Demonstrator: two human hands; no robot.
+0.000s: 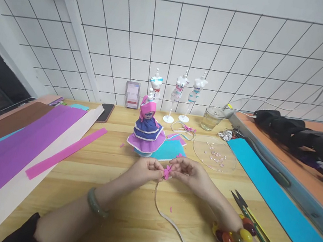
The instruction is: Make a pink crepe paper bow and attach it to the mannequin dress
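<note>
Between my two hands is a small pink paper flower (167,172). My left hand (150,170) pinches its left side with thumb and forefinger. From the right, the thumb and fingers of my right hand (186,171) close on its other edge. A thin pale ribbon (173,224) trails from below the flower toward me across the table; how it joins the flower is hidden. Just beyond my hands stands a small dress form in a pink, navy and purple dress (147,131). Blue sheet material (168,150) lies beside it, with another bit of pink at its near edge.
Yellow-handled thread snips (253,220) lie by my right forearm. A clear plate (215,153) holds several small gems. Behind are white mini dress forms (178,95) and a glass of liquid (212,118). Coloured strips (15,153) cover the left; a blue strip (278,204) lies right.
</note>
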